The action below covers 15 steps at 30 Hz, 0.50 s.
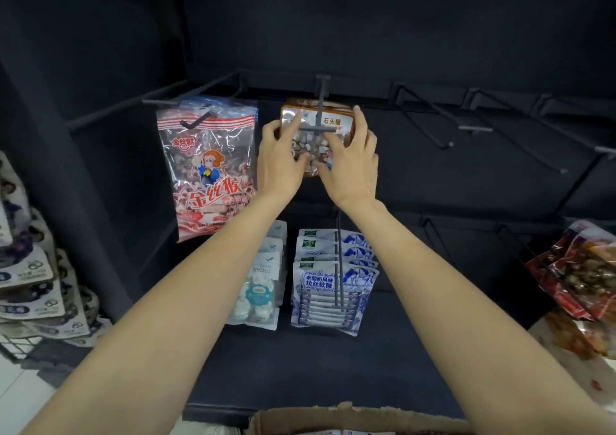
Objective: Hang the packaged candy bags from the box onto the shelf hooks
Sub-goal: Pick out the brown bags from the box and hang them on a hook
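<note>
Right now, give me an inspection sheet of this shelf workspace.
Surface: dark shelf, hook rail across the back.
Job's things: brown candy bag at the centre hook; cardboard box at bottom edge.
Clutter: monkey-print bag hanging left; blue-white packs and pale packs below; red packs at right.
Grippers: left hand and right hand both hold the brown bag.
Cables: nothing seen.
Surroundings: empty hooks to the right; patterned packs far left.

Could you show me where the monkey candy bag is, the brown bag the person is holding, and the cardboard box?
monkey candy bag (208, 167): head view, on the cartoon monkey print.
brown candy bag (336, 121): head view, on its label near the top.
cardboard box (300, 418): head view, on its torn upper flap.
</note>
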### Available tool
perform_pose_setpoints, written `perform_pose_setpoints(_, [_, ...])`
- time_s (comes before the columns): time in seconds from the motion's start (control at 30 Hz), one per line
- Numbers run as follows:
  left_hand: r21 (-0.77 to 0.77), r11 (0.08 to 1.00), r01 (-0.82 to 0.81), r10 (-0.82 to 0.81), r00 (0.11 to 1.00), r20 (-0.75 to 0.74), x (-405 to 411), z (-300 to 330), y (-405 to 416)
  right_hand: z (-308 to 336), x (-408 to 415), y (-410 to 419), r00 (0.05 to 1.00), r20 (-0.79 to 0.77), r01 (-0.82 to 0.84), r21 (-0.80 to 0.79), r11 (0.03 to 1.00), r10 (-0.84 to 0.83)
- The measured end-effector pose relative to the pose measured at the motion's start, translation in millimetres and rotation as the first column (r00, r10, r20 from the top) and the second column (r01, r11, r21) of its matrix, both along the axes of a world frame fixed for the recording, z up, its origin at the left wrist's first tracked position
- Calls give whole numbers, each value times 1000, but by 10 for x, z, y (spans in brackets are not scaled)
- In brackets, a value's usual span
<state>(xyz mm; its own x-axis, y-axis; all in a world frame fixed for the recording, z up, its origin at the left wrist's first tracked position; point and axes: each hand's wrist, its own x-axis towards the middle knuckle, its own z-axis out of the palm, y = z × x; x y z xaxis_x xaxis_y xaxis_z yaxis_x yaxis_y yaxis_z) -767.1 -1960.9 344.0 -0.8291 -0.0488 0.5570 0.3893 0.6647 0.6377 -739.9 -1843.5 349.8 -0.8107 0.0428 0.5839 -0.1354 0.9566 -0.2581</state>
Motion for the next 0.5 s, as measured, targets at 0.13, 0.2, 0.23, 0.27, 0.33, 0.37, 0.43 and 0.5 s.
perform_pose_setpoints(0.13, [10, 999, 43, -44, 995, 91, 185, -116, 37, -113, 208, 58, 998, 58, -17, 52, 998, 14])
perform_pose_setpoints(0.2, [57, 995, 79, -84, 991, 105, 496, -215, 23, -254, 495, 101, 997, -5, -75, -7, 997, 75])
perform_pose_setpoints(0.23, [93, 991, 98, -109, 987, 115, 680, -270, 1, -340, 665, 131, 994, -46, -101, -39, 994, 99])
perform_pose_setpoints(0.27, [139, 983, 122, -139, 983, 122, 856, -342, -31, -442, 835, 166, 990, -74, -122, -66, 990, 117])
perform_pose_setpoints(0.33, [234, 958, 168, -204, 969, 137, 1242, -533, -123, -681, 1212, 262, 986, -49, -166, -122, 979, 161])
perform_pose_setpoints(0.37, [266, 946, 187, -232, 961, 149, 1417, -638, -182, -798, 1385, 328, 981, 2, -190, -167, 967, 193])
perform_pose_setpoints(0.43, [269, 941, 207, -267, 940, 211, 1759, -883, -288, -1073, 1707, 482, 950, 164, -216, -272, 938, 266])
perform_pose_setpoints(0.5, [205, 954, 219, -274, 914, 299, 2054, -1194, -374, -1374, 2024, 629, 898, 315, -186, -359, 915, 306])
